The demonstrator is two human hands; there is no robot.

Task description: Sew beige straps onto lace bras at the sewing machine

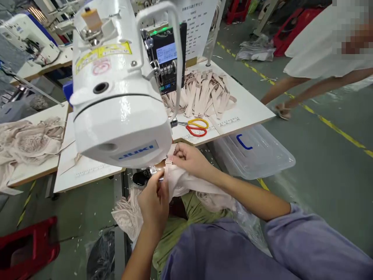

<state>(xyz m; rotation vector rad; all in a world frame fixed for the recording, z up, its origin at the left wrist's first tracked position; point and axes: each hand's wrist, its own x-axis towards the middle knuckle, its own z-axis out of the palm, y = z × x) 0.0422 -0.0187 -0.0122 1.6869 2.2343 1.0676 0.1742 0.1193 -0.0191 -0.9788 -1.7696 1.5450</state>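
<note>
In the head view, my left hand pinches a narrow pale pink strap just below the front of the white sewing machine. Its fingers are closed round the strap. My right hand has its fingers curled on the upper end of the same strap, close to a small slider. From there a pale pink bra hangs over my lap, with lacy cup parts showing left of my left wrist. The machine head partly hides the needle area above my hands.
Yellow-and-red-handled scissors lie on the white table, before a heap of straps. More lacy pieces lie at left. A clear plastic box sits below the table's right edge. A person stands at right.
</note>
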